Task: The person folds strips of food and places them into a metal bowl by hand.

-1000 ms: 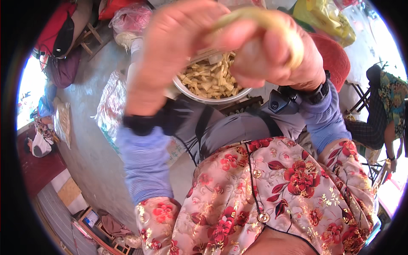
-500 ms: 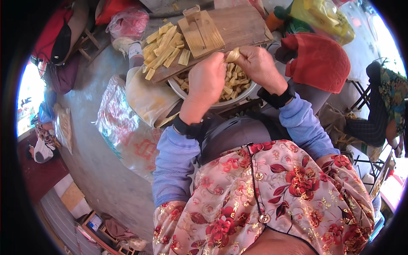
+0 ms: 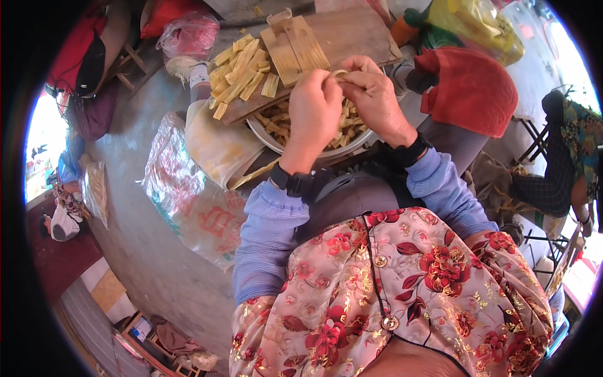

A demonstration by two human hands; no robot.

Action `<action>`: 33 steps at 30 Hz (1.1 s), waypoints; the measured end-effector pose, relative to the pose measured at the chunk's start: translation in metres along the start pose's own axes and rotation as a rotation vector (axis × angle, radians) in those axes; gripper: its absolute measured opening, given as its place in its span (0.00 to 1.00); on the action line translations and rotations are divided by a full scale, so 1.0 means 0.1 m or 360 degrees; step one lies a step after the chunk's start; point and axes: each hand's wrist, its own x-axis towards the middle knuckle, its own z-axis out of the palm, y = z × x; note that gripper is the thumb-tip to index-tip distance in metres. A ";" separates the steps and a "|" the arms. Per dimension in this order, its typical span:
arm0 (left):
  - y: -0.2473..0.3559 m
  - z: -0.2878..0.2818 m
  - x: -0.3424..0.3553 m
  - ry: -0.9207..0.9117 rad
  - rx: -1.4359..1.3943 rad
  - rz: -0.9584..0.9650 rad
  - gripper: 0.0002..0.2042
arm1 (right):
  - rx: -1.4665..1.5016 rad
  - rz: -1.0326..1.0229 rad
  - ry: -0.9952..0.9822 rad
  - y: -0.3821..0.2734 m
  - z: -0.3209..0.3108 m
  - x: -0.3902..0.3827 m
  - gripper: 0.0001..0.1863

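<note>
My left hand (image 3: pixel 314 114) and right hand (image 3: pixel 378 103) clamped one yellowish strip (image 3: pixel 340 72) above one bowl (image 3: pixel 343 151) of pieces, too many to count. One board (image 3: pixel 361 34) beyond bore one wooden block (image 3: pixel 309 47), one heap (image 3: pixel 241 68). Floor (image 3: pixel 129 182) grey; one red cloth (image 3: pixel 474 91) right.

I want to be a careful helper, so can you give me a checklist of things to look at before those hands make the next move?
1. Right fingers gripping the yellow strip: ok, pinched.
2. Left fingers at the strip too: ok, closed beside the right ones.
3. Strip's shape neat and tight: cannot tell, fingers cover most of it.
4. Metal bowl near the hands: ok, partly hidden behind them, with yellow pieces inside.
5. Loose flat strips on the wooden board: ok, piled at its left end.
</note>
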 end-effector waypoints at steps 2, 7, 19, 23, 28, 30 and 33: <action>0.04 0.01 0.02 -0.0025 -0.0463 -0.0440 0.11 | 0.0090 -0.0005 0.0101 0.00 0.04 0.01 0.05; 0.10 0.08 -0.43 -0.0313 -0.1574 -0.1390 0.11 | -0.0088 -0.0132 0.0392 0.06 -0.08 0.06 0.04; 0.07 -0.44 -0.24 -0.0138 0.0500 0.0327 0.05 | -0.0295 -0.0024 -0.0958 -0.41 -0.31 0.39 0.13; -0.02 -0.61 -0.11 -0.0550 -0.0131 0.0126 0.08 | 0.0012 0.0533 -0.1280 -0.44 -0.50 0.47 0.10; -0.34 -0.75 0.17 -0.0644 -0.0446 -0.0304 0.09 | -0.0174 0.0470 -0.0962 -0.42 -0.37 0.58 0.11; -0.39 -0.77 0.33 -0.0386 -0.0376 -0.0295 0.07 | -0.0153 0.0320 -0.0688 -0.30 -0.26 0.67 0.12; -0.49 -0.76 0.47 -0.0245 -0.0327 -0.0321 0.06 | -0.0301 0.0248 -0.0514 -0.17 -0.09 0.74 0.10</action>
